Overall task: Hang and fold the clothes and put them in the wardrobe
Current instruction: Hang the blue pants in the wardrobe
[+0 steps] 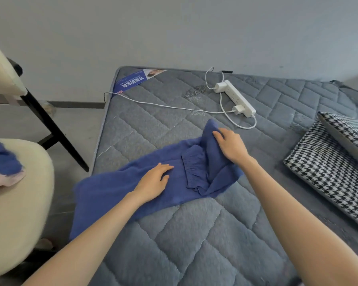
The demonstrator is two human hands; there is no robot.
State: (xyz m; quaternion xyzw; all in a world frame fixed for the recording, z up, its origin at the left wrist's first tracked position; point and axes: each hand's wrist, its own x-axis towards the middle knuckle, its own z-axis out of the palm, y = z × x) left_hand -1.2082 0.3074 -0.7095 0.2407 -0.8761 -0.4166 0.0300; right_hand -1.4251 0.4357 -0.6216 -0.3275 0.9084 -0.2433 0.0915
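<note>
A blue garment (112, 190) with an elastic waistband lies spread across the grey quilted mattress (194, 244), its left end hanging over the mattress edge. My left hand (153, 182) rests flat on the middle of the cloth, fingers straight. My right hand (232, 147) grips a raised fold of the same blue cloth at its far right end, lifted a little off the mattress. More clothes, a blue piece (2, 159) and a pink piece (0, 182), lie on the cream chair at the left.
A white power strip (236, 98) with plugs and white cables lies on the mattress beyond the garment. A houndstooth cushion (329, 172) sits at the right. The cream chair (15, 213) and a black table leg (56, 131) stand left of the mattress.
</note>
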